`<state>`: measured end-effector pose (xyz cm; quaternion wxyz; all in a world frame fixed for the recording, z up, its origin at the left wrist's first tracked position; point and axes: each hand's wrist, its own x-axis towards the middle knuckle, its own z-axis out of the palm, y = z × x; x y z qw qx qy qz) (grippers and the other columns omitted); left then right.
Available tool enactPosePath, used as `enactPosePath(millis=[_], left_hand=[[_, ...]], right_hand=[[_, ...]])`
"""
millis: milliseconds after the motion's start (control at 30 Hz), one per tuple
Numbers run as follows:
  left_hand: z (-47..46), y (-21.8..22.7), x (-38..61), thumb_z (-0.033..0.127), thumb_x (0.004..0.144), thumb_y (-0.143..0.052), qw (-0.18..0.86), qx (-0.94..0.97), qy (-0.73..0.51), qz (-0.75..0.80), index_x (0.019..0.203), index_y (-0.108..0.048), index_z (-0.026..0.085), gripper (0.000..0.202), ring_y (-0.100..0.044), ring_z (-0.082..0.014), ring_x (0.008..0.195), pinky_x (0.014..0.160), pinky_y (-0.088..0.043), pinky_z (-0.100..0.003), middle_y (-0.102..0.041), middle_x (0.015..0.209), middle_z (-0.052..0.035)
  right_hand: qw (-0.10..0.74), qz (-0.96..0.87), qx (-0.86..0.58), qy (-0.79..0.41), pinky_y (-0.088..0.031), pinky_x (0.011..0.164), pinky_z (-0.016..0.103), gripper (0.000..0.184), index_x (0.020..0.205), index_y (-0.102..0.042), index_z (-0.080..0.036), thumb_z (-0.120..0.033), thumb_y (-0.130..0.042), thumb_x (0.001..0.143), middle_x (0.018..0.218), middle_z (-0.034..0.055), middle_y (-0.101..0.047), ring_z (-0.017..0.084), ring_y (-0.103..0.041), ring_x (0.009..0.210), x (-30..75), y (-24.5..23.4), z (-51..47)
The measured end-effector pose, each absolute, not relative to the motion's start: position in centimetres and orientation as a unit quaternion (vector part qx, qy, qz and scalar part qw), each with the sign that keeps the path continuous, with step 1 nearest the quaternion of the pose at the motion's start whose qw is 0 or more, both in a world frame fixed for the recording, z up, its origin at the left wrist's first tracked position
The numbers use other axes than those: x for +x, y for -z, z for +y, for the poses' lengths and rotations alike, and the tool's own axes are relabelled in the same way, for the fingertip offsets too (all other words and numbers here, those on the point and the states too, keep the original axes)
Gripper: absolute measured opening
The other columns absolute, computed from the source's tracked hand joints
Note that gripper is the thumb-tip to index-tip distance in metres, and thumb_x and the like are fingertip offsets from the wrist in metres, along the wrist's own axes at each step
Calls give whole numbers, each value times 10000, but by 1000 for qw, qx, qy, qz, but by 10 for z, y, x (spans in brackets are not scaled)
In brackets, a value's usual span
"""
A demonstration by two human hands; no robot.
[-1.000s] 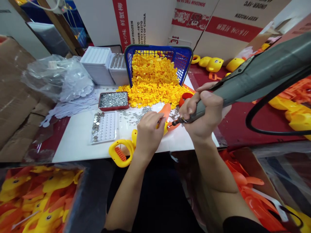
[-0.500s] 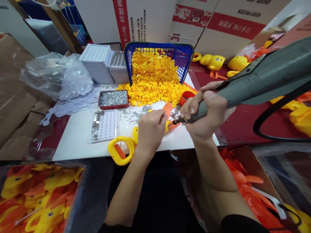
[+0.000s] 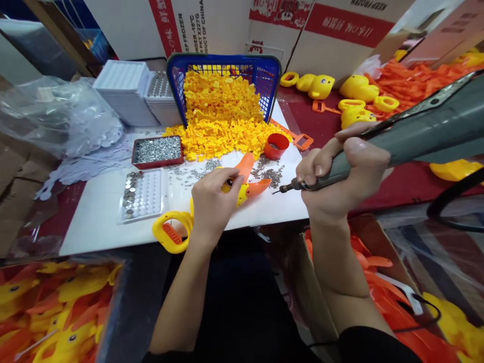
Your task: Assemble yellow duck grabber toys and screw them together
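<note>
My left hand (image 3: 216, 204) is closed around the head of a yellow plastic duck toy (image 3: 173, 233), which lies on the white board with its ring handle toward me. Its orange beak (image 3: 258, 188) stands open, pointing right. My right hand (image 3: 336, 176) grips a grey-green electric screwdriver (image 3: 419, 138). The screwdriver's bit is apart from the toy, just right of the beak, low over the board. Something tiny seems to sit at the bit's tip. Small dark screws (image 3: 273, 174) lie scattered behind the beak, beside a red cup (image 3: 276, 146).
A blue basket (image 3: 224, 61) spills yellow parts at the back. Left of it stand stacked white trays (image 3: 120, 93) and a red tin (image 3: 158, 151) of metal pieces. A tray (image 3: 149, 194) holds metal discs. Boxes of duck toys (image 3: 71, 322) and orange parts (image 3: 408, 312) flank my lap.
The screwdriver has drawn away from the toy to the right, so its bit no longer touches the beak joint. My left hand still holds the toy. The camera view has shifted right.
</note>
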<state>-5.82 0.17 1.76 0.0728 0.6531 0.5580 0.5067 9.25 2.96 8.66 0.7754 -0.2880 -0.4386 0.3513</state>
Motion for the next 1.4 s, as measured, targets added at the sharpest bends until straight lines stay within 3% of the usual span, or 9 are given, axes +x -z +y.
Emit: enactPosePath(millis=[300, 633, 767, 867, 967, 1100, 1233, 1400], left_hand=[[5, -17, -71, 170, 849, -748, 135, 698, -488, 507, 814, -797, 223, 81, -718, -167, 826, 770, -579, -299, -766, 898, -25], [9, -16, -81, 200, 903, -708, 94, 750, -442, 483, 958, -788, 166, 103, -747, -212, 918, 848, -612, -359, -781, 1011, -85], [0, -17, -87, 291, 846, -787, 98, 788, -384, 472, 1162, -721, 159, 348, -708, -273, 1140, 977, -593, -417, -731, 1244, -133], [-5, -18, -88, 260, 819, -812, 102, 800, -358, 471, 1242, -665, 158, 459, -661, -291, 1239, 1023, -577, -433, -685, 1336, -147], [-8, -20, -81, 217, 828, -795, 103, 805, -361, 459, 1211, -665, 176, 406, -672, -287, 1220, 1016, -585, -436, -701, 1303, -127], [-9, -20, -68, 203, 844, -769, 99, 807, -368, 452, 1167, -675, 170, 338, -693, -297, 1181, 965, -612, -430, -721, 1253, -129], [-14, -18, -59, 233, 827, -790, 128, 801, -387, 438, 1178, -673, 165, 376, -709, -279, 1159, 960, -618, -402, -725, 1264, -129], [-19, -12, -54, 298, 863, -765, 121, 793, -401, 442, 1210, -663, 161, 387, -682, -298, 1217, 1014, -593, -439, -719, 1286, -152]], right_hand=[[779, -425, -267, -375, -227, 280, 223, 39, 748, -570, -241, -258, -605, 750, 397, -105, -414, 88, -314, 254, 101, -88, 28], [763, -422, -220, -438, -246, 280, 227, 80, 771, -560, -260, -300, -629, 777, 398, -118, -406, 88, -289, 257, 76, -82, 35], [748, -431, -224, -452, -276, 296, 236, 129, 789, -549, -267, -341, -655, 785, 412, -119, -402, 92, -312, 270, 72, -80, 36], [745, -429, -247, -446, -265, 297, 238, 197, 779, -531, -265, -392, -679, 802, 407, -120, -389, 86, -305, 262, 73, -83, 34], [743, -437, -248, -442, -253, 292, 236, 210, 763, -514, -258, -396, -665, 809, 395, -121, -371, 83, -296, 251, 77, -88, 30], [740, -438, -249, -447, -250, 284, 226, 120, 759, -520, -246, -292, -629, 777, 395, -114, -394, 83, -319, 250, 84, -91, 26], [739, -447, -256, -434, -248, 274, 222, 113, 752, -523, -248, -292, -627, 760, 391, -115, -390, 82, -319, 245, 88, -92, 23], [744, -429, -280, -428, -237, 262, 226, 64, 728, -550, -237, -278, -598, 716, 378, -109, -399, 78, -307, 240, 92, -92, 20]])
